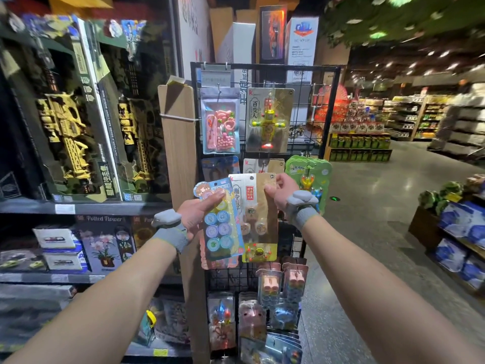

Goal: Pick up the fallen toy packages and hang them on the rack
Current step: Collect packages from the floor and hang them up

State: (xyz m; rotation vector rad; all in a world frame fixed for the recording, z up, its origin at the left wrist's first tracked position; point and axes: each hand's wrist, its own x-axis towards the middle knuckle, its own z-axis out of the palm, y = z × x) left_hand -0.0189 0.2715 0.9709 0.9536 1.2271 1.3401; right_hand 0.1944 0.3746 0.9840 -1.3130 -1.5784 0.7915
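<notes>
Two bare forearms reach forward from the bottom edge, each wearing a grey wristband. At left, the left hand (196, 218) has its grip clamped on a blue blister card of round stamps (221, 229), thumb on the printed face and fingers behind. This card stands nearly upright with its long axis vertical, its top leaning a little left and its front facing the camera. Touching its right edge and partly behind it is a white-and-gold carded toy package (259, 206). It is also upright with the long axis vertical, its hang hole at the top and its print facing the viewer. The right hand (282, 191) pinches this one at its upper right corner. Both packages are held in the air, just in front of the middle of the black wire grid rack (321, 106). The sensible step, I judge, is to hang the gold card first: keep it vertical, lift its hole to the peg where matching white-and-gold cards (263, 165) already hang, and slide it straight back. Meanwhile the blue one should be drawn aside so the two do not snag.
</notes>
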